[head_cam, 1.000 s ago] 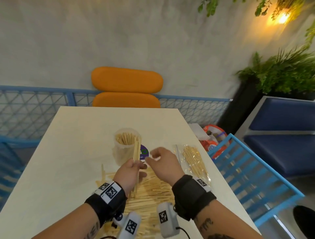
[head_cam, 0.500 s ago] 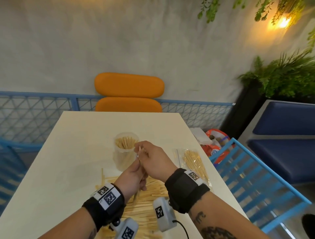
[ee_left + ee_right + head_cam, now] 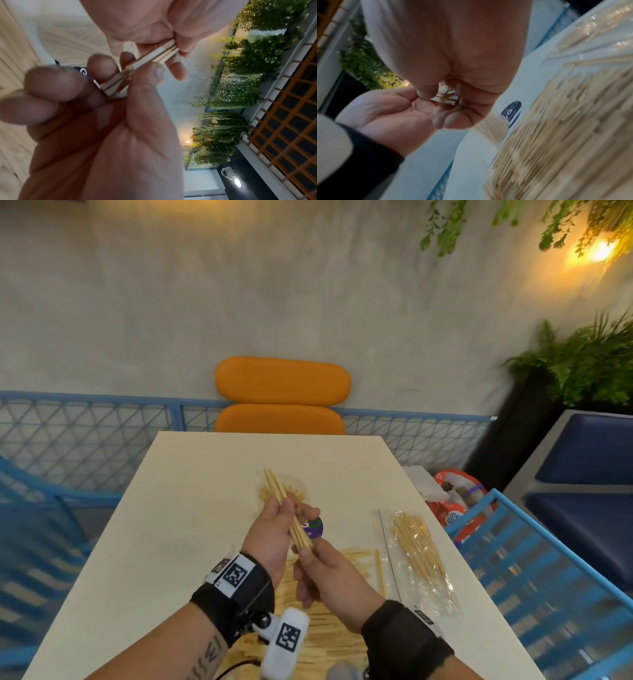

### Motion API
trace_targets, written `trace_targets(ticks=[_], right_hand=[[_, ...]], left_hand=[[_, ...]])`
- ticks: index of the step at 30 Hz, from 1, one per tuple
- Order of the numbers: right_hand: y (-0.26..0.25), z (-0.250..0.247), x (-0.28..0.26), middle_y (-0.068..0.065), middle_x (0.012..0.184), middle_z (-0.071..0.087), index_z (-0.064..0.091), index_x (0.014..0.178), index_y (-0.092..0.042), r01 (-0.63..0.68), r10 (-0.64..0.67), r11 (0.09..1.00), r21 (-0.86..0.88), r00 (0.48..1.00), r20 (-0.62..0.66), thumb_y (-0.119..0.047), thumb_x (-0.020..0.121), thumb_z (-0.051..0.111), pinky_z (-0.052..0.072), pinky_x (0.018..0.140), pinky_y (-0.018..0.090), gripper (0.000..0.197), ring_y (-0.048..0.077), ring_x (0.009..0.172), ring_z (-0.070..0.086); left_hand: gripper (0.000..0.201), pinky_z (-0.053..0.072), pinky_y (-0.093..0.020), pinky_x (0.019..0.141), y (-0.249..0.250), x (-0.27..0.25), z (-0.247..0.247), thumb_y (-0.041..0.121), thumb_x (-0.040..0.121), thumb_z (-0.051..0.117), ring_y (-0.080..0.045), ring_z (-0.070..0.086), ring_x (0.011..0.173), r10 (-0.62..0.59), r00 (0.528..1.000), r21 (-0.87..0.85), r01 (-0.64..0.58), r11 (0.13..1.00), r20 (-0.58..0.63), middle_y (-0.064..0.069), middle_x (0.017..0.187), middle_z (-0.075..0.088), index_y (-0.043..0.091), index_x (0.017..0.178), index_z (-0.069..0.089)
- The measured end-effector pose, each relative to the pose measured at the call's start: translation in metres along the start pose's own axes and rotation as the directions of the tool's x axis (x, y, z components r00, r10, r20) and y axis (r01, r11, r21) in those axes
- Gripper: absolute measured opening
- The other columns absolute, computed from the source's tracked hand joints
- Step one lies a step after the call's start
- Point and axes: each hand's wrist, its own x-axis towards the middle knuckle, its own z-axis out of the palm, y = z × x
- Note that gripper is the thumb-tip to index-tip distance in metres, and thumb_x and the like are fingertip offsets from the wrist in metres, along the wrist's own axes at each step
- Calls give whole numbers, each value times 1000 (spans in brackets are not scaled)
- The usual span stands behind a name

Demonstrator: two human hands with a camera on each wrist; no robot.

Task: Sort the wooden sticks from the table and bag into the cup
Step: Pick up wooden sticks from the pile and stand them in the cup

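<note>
Left hand [image 3: 274, 529] grips a small bundle of sticks [image 3: 286, 510] by the middle while the right hand [image 3: 329, 571] pinches its lower end, probably to even the ends before the cup [image 3: 274, 494] just behind them on the counter [image 3: 178, 529].

I see a grey plastered wall [image 3: 239, 302] behind an orange padded chair [image 3: 282, 395]. Blue mesh railing [image 3: 85, 433] runs along it. Warm lamp [image 3: 601, 251] glows upper right among hanging greenery; navy sofa [image 3: 589, 474] at right.
</note>
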Motion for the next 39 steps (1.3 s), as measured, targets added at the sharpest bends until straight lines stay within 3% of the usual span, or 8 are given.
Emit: trace_targets(ticks=[3, 5, 11, 14, 17, 24, 29, 39], right_hand=[[2, 5, 0, 10, 96, 58, 43, 128, -16, 15, -13, 999, 31, 998, -57, -33, 104, 49, 46, 52, 27, 30, 15, 60, 58], [0, 5, -2, 7, 94, 59, 41, 130, -26, 29, -30, 1000, -12, 998, -58, -34, 103, 53, 43, 51, 26, 30, 13, 58, 56], [-1, 2, -9, -6, 67, 38, 47, 95, -16, -108, 110, 991, 78, 994, -27, -33, 107, 41, 25, 50, 23, 22, 9, 54, 31], [3, 2, -13, -5, 64, 36, 50, 96, -16, -204, 201, 970, 132, 979, 34, -31, 107, 41, 21, 48, 23, 21, 10, 50, 30], [5, 4, -14, -5, 63, 38, 52, 98, -15, -243, 237, 964, 106, 969, 71, -32, 106, 42, 20, 48, 25, 21, 10, 49, 30], [5, 6, -4, -5, 63, 45, 60, 104, -12, -101, 105, 990, 99, 994, -37, -34, 106, 44, 21, 46, 24, 28, 9, 50, 31], [5, 7, 3, -1, 70, 47, 63, 104, -14, -38, 56, 976, 216, 995, -81, -22, 103, 52, 16, 51, 29, 14, 11, 54, 30], [-4, 10, 28, -12, 56, 43, 63, 78, -15, 57, -55, 998, 3, 985, -164, -18, 104, 49, 27, 50, 22, 29, 9, 52, 32]], left_hand=[[21, 43, -36, 59, -4, -1, 1, 30, 109, 36, -25, 65, 85, -80, 997, 3, 80, 997, 11, -5, 93, 75, 18, 101, 52], [21, 49, -42, 69, -9, -2, 2, 30, 108, 37, -27, 64, 88, -107, 994, 39, 107, 994, 18, -4, 96, 76, 19, 101, 54], [18, 53, -44, 75, -12, -6, 4, 27, 108, 38, -19, 69, 93, -45, 998, 231, 31, 972, 53, 1, 93, 76, 17, 116, 52], [37, 58, -49, 83, -11, 3, -1, 7, 107, 38, -22, 66, 68, 45, 998, 97, -42, 994, -32, -8, 90, 64, 35, 131, 41], [49, 55, -40, 70, -9, 4, -5, 0, 106, 32, -16, 47, 52, 57, 998, -11, -57, 998, -32, -8, 85, 57, 40, 134, 40], [20, 39, -28, 55, -6, -5, -8, 13, 108, 33, -23, 64, 66, 46, 999, 42, -46, 998, -6, -5, 75, 61, 24, 115, 49], [19, 50, -44, 76, 2, -1, -21, 11, 108, 33, -26, 66, 74, 105, 992, 227, -118, 967, 70, -1, 70, 64, 23, 114, 47], [64, 41, -15, 51, 17, 11, -40, 23, 98, 60, 0, 58, 46, 182, 981, 661, -176, 730, 60, 0, 82, 75, 39, 145, 20]])
